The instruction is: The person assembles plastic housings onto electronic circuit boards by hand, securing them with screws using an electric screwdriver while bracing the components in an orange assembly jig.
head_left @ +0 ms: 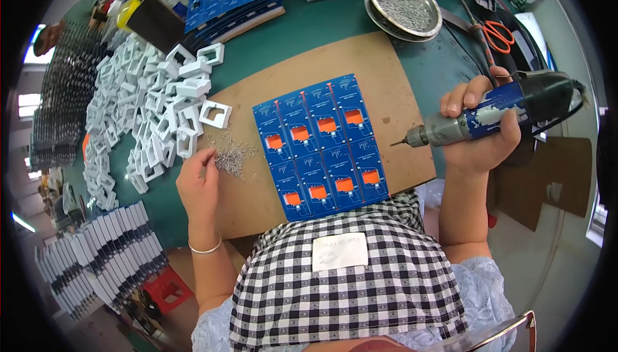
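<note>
My right hand (479, 126) grips the electric screwdriver (496, 112) at right of frame, my left hand (199, 181) pinches into the loose screw pile (232, 157) left of centre, while the metal bowl (404, 5) at top holds more screws.

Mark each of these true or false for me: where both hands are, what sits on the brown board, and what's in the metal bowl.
1. The right hand grips an electric screwdriver. True.
2. The left hand rests on the blue panel of boards. False: it picks at the small pile of screws beside it.
3. The blue panel lies on the brown board. True.
4. The metal bowl holds white plastic frames. False: it holds small metal pieces; the white frames are heaped at left.
5. The orange-handled scissors lie on the blue panel. False: they lie beyond the screwdriver.
</note>
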`<state>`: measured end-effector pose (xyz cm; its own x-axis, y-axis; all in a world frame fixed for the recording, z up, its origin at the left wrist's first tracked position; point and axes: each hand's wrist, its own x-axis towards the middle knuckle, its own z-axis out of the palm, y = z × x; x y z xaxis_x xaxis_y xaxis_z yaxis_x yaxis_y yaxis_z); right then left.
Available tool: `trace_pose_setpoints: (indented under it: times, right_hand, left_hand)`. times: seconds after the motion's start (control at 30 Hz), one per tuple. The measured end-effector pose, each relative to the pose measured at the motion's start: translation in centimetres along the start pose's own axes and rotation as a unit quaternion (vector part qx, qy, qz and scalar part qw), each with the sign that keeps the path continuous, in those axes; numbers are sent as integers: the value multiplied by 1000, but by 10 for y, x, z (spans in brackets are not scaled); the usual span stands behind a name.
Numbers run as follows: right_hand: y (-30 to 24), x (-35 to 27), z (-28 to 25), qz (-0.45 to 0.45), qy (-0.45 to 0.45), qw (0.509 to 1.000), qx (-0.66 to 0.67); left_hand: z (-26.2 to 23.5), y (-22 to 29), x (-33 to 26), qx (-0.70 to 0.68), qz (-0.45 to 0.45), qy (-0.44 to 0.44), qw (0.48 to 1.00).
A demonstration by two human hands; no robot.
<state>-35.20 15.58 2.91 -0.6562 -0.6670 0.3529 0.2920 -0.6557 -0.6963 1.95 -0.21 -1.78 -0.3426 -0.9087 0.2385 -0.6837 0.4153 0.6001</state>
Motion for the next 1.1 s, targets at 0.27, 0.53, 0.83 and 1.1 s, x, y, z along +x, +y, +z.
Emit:
trace_pose_setpoints:
  times: [0.27,0.53,0.83,1.1]
  right_hand:
    - [-3,-2,-18,241,124,949,-161]
    - [8,-10,-52,290,196,921,-171]
    - [-24,-57,8,129,85,983,-95]
    - [-4,-74,83,37,-81,996,-32]
  left_hand:
    - [9,-6,1,58,115,1,992]
    - [11,-6,-6,14,131,16,991]
    - [5,37,-64,-161,138,-56,976]
    - [15,36,-79,-201,197,-82,956]
